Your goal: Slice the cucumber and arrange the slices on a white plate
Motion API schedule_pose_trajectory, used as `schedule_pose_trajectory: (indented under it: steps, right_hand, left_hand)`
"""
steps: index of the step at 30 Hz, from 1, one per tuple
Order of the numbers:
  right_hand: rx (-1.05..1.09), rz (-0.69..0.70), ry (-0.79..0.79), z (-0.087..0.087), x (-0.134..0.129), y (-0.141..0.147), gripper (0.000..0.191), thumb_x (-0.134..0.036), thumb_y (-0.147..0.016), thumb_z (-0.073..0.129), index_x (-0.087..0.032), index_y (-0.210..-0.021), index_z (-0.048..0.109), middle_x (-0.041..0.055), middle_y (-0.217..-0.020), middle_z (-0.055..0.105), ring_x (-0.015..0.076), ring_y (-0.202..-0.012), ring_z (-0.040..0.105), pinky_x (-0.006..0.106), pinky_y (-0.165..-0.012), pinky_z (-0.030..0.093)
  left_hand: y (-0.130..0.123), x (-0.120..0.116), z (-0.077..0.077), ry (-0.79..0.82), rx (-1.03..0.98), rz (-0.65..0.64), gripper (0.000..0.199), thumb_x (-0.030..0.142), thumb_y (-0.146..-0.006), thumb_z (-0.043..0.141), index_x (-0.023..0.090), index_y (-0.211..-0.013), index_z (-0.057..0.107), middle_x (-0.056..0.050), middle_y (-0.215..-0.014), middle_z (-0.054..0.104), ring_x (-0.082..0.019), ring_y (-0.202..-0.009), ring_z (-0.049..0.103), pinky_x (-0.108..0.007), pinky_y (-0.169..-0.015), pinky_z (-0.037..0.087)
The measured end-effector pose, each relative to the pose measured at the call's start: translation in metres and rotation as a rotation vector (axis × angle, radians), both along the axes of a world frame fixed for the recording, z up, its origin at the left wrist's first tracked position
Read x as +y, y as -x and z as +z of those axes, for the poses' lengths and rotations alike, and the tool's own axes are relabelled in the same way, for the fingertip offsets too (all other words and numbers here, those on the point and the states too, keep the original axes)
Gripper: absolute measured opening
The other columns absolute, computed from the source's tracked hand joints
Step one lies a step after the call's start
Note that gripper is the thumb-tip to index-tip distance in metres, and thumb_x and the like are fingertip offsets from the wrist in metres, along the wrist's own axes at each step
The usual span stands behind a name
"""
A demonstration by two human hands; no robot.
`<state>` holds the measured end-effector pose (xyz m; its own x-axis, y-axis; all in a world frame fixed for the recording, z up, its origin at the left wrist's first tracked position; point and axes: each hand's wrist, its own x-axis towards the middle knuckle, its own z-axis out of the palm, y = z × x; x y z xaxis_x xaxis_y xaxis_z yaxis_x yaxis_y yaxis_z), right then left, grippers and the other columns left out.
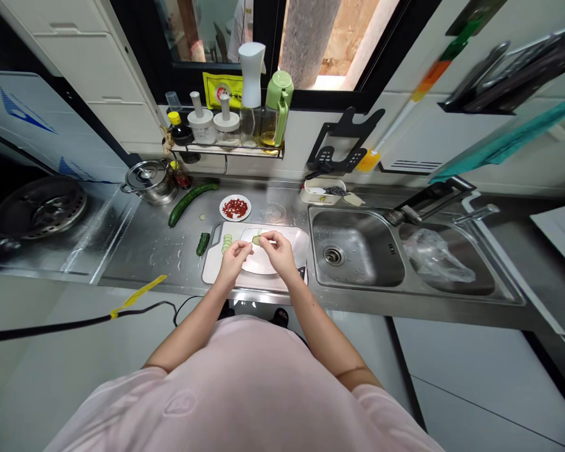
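1. Currently, the right hand (276,250) pinches a cucumber slice (256,240) above the white plate (258,267); the left hand (235,260) has its fingers narrow beside it, and whether they hold anything I cannot tell.
2. Too light a pinch could let the slice slip; too hard might bend it.
3. A careless left wrist might scatter the sliced row (227,243) on the cutting board (211,269).
4. Rightward, the sink (367,245) is near the board; more bench (141,257) spreads left, past the cucumber piece (202,243).
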<state>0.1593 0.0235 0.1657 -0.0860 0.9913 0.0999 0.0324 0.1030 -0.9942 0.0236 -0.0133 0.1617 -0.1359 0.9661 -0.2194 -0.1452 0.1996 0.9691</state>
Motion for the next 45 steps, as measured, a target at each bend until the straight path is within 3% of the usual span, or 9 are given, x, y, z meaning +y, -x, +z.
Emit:
schedule_pose_trajectory:
  steps: [5,12,21,27,37,42,45]
  right_hand:
    - [-0.011,0.015,0.008,0.006,-0.001,-0.002,0.026,-0.045,-0.077,0.059,-0.019,-0.080,0.060,0.0030,-0.083,0.064,0.0162,-0.080,0.059,0.028,-0.070,0.047]
    - [-0.058,0.078,-0.074,0.016,-0.008,-0.005,0.019,-0.038,-0.079,0.058,-0.020,-0.076,0.061,0.0043,-0.092,0.063,0.0175,-0.092,0.058,0.028,-0.072,0.047]
    - [-0.071,0.063,-0.089,0.015,-0.012,-0.008,0.016,-0.035,-0.079,0.058,-0.021,-0.073,0.061,0.0032,-0.092,0.063,0.0172,-0.093,0.057,0.028,-0.072,0.046]
    - [-0.059,0.074,-0.050,0.013,-0.014,-0.006,0.018,-0.037,-0.077,0.059,-0.020,-0.072,0.061,0.0034,-0.089,0.063,0.0171,-0.088,0.058,0.027,-0.069,0.046]
    - [-0.100,0.112,0.013,0.008,-0.013,-0.009,0.022,-0.042,-0.077,0.059,-0.020,-0.074,0.061,0.0023,-0.083,0.063,0.0157,-0.080,0.058,0.027,-0.068,0.046]
    - [-0.091,0.128,0.045,0.002,-0.011,-0.011,0.025,-0.044,-0.076,0.060,-0.019,-0.075,0.061,0.0009,-0.075,0.062,0.0146,-0.073,0.057,0.026,-0.066,0.045]
    - [-0.106,0.145,0.048,-0.002,-0.006,-0.017,0.025,-0.044,-0.076,0.060,-0.019,-0.075,0.060,0.0005,-0.074,0.061,0.0140,-0.072,0.056,0.025,-0.065,0.044]
  left_hand:
    - [-0.005,-0.005,0.005,0.169,-0.193,-0.163,0.048,0.061,-0.077,0.053,0.014,-0.079,0.063,-0.005,-0.071,0.060,-0.005,-0.051,0.041,-0.017,-0.039,0.016]
    - [0.000,0.004,0.020,0.172,-0.367,-0.113,0.042,0.056,-0.071,0.063,0.015,-0.083,0.061,-0.001,-0.071,0.057,-0.003,-0.049,0.041,-0.015,-0.038,0.014]
    - [0.003,0.006,0.023,0.011,-0.228,-0.060,0.036,0.035,-0.061,0.077,0.017,-0.089,0.063,0.000,-0.075,0.062,-0.004,-0.057,0.048,-0.015,-0.043,0.025]
    - [0.003,0.007,0.018,-0.145,-0.111,-0.005,0.036,0.030,-0.059,0.078,0.016,-0.088,0.063,-0.001,-0.079,0.064,-0.009,-0.071,0.058,-0.020,-0.067,0.045]
    - [-0.002,0.007,0.020,-0.135,-0.028,0.036,0.034,0.032,-0.061,0.075,0.016,-0.087,0.060,-0.001,-0.076,0.063,-0.010,-0.071,0.058,-0.022,-0.071,0.044]
    - [-0.006,0.011,0.013,-0.154,-0.053,0.047,0.032,0.031,-0.061,0.075,0.016,-0.085,0.060,-0.001,-0.078,0.062,-0.010,-0.072,0.057,-0.022,-0.072,0.044]
    - [-0.007,0.014,0.005,-0.145,-0.061,0.025,0.032,0.033,-0.063,0.073,0.017,-0.087,0.060,0.000,-0.076,0.061,-0.009,-0.069,0.055,-0.020,-0.065,0.042]
